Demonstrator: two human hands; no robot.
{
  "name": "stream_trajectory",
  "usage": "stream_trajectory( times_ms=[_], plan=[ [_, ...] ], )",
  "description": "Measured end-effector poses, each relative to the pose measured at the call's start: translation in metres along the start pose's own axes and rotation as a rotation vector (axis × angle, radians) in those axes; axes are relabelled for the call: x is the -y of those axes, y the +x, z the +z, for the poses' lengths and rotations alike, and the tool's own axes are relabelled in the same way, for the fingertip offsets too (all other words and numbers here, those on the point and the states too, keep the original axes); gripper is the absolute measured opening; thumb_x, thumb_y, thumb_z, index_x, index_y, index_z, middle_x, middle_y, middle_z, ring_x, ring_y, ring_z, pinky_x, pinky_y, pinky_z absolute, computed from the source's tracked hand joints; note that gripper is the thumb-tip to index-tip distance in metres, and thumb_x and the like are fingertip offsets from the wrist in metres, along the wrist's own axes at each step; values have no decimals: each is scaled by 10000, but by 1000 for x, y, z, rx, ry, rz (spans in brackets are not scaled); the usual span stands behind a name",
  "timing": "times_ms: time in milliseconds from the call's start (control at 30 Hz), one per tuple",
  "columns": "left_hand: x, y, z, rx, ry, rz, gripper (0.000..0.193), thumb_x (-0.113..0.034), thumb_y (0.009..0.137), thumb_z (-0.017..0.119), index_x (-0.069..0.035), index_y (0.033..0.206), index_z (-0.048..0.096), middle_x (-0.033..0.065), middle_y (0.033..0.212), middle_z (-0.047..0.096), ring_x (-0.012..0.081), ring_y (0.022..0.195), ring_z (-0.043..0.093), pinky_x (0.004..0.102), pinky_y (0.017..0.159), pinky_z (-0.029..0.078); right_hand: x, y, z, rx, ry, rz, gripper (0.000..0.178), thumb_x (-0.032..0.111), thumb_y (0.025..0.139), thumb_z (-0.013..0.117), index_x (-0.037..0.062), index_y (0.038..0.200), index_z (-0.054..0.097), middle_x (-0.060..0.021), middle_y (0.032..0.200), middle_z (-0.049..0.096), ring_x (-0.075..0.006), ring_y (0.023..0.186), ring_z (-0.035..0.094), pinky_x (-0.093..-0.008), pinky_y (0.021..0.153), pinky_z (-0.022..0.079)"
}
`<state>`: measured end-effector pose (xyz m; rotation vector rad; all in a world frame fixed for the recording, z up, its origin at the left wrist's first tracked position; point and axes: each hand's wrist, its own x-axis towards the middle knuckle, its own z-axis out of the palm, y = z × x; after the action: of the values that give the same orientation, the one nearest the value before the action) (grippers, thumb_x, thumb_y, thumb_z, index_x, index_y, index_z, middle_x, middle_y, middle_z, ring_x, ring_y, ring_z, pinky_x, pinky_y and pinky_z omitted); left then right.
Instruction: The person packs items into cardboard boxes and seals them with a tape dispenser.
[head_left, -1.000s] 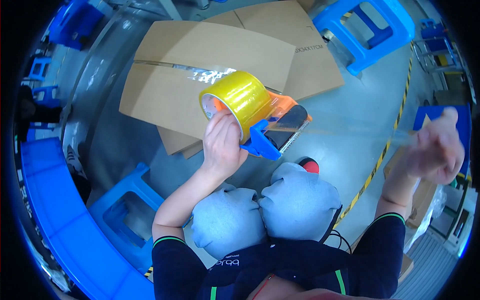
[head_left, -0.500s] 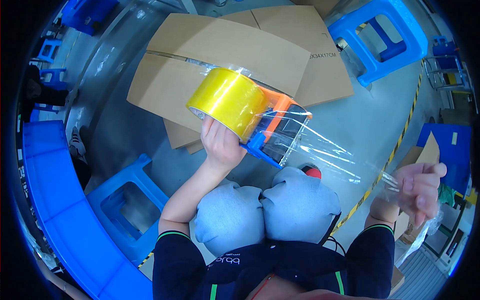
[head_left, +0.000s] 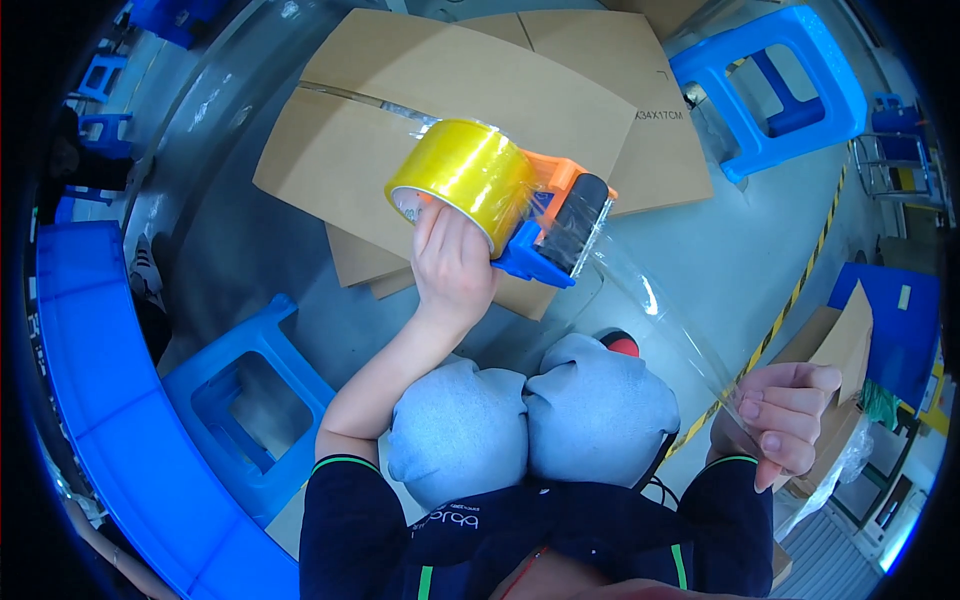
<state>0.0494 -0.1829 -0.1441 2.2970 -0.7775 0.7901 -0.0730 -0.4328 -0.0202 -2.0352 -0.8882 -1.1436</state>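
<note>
My left hand [head_left: 455, 265] is closed on a tape dispenser [head_left: 535, 262], its fingers tucked into the core of the yellow tape roll [head_left: 465, 175]. The dispenser has an orange and blue frame, a black roller and a toothed edge pointing right. From that edge a clear tape strip [head_left: 665, 315] runs down to the right, stretched and slightly twisted. Its far end meets my right hand [head_left: 780, 420], whose fingers are curled closed on it. Beneath the dispenser lies a flattened cardboard box [head_left: 470, 80] with a taped seam.
More flat cardboard [head_left: 655, 150] lies under the top box. Blue plastic stools stand at the far right [head_left: 735, 100] and near left [head_left: 185, 400]. A long blue surface [head_left: 110, 380] curves along the left. At the right are a blue bin [head_left: 885, 320] and an upright cardboard piece [head_left: 850, 340].
My right hand has moved left and slightly down, toward my body. The dispenser has shifted slightly up and turned, showing its black roller. The tape strip now slopes more steeply.
</note>
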Motion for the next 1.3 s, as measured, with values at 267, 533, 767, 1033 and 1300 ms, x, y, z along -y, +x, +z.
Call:
stream_trajectory(
  times_ms=[267,533,767,1033,1300],
  plan=[
    [0,3,2,-2,8,-24,351,14,567,642,47,891,513,197,856,557,350,830,576,472,880,436,3,-7,12,-23,43,80,358,470,935,484,126,862,557,12,711,645,-86,556,512,-281,631,245],
    [3,1,-1,24,89,-14,329,25,556,603,51,873,517,189,868,566,334,822,577,459,851,444,12,-12,17,-39,-58,58,353,453,946,468,121,857,545,7,694,634,-90,542,507,-276,635,250],
    [1,1,1,-72,58,12,293,22,580,613,35,855,514,186,877,571,327,808,584,448,843,448,3,-10,2,-135,-294,362,314,385,957,467,94,864,545,-29,656,612,-131,553,541,-328,674,276],
    [-2,10,2,58,-64,63,150,-10,663,596,-7,802,538,137,811,587,282,803,601,395,830,468,-55,7,-33,-25,-251,105,324,311,937,512,4,905,613,-110,647,638,-176,555,585,-331,664,267],
    [8,8,-55,-116,141,124,198,-112,568,570,-11,726,506,130,796,585,283,774,605,389,792,494,-50,-43,-55,-382,423,547,166,132,908,513,-17,873,577,-48,598,514,-161,549,482,-289,718,343]
  ],
)
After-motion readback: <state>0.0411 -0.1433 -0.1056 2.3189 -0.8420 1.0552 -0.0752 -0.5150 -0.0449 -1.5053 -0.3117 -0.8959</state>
